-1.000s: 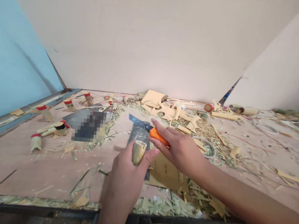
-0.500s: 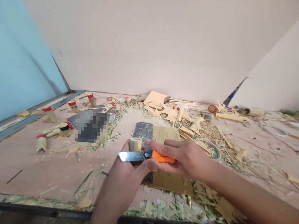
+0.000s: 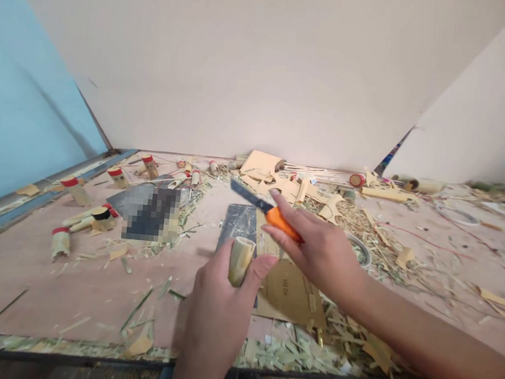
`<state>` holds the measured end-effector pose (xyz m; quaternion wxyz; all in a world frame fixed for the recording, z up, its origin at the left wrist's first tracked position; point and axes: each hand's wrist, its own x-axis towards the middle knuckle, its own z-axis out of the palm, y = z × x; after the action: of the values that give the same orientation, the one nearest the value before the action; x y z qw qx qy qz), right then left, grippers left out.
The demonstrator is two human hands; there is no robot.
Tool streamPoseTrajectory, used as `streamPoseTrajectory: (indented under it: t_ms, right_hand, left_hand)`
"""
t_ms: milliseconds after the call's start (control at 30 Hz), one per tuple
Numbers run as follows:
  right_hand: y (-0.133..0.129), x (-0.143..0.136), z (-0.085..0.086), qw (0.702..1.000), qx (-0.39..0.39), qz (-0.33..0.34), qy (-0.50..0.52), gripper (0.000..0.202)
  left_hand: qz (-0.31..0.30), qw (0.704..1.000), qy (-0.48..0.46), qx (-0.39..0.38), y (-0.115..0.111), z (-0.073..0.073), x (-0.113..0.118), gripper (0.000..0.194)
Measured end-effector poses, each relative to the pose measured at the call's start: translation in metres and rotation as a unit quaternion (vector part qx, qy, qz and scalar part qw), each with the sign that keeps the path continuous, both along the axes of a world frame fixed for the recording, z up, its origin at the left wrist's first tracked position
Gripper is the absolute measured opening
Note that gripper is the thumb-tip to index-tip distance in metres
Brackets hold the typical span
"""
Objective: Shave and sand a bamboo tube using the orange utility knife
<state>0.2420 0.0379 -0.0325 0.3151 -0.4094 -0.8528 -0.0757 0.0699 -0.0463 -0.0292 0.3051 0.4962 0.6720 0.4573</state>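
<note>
A short hollow bamboo piece point(image 3: 240, 263) is held upright in my left hand point(image 3: 218, 308), between the thumb and curled fingers, its open end up. My right hand point(image 3: 323, 244) grips the orange handle of a utility knife point(image 3: 281, 222). The knife's blade points up and left, apart from the bamboo. Beneath and behind the hands lie a dark scratched plate point(image 3: 238, 221) and a brown sheet point(image 3: 287, 288) on the wooden table.
Bamboo pieces with red ends point(image 3: 76, 190) stand and lie at the left. Paper scraps point(image 3: 295, 187) and shavings spread behind and right. A tape ring point(image 3: 360, 250) lies beyond my right wrist. A pale board point(image 3: 255, 70) rises at the back.
The knife has lifted away from the bamboo piece and my left thumb, and its blade now angles upward. My left hand has tilted the bamboo, showing more of its side.
</note>
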Motion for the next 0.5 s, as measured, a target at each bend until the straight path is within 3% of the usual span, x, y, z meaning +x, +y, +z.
streamPoseTrajectory:
  t_ms: [133,300,500]
  right_hand:
    - [0.015,0.006,-0.002,1.0,-0.022,0.011,0.02,0.061]
    - [0.011,0.007,0.0,0.992,-0.016,0.126,-0.004,0.059]
    - [0.006,0.01,0.006,0.971,0.0,0.223,-0.084,0.058]
  left_hand:
    - [0.0,1.0,-0.013,-0.01,0.0,0.001,0.002,0.037]
    - [-0.046,0.996,-0.073,-0.017,-0.001,0.001,-0.006,0.039]
    - [-0.021,0.996,-0.086,-0.017,-0.002,-0.002,-0.009,0.052]
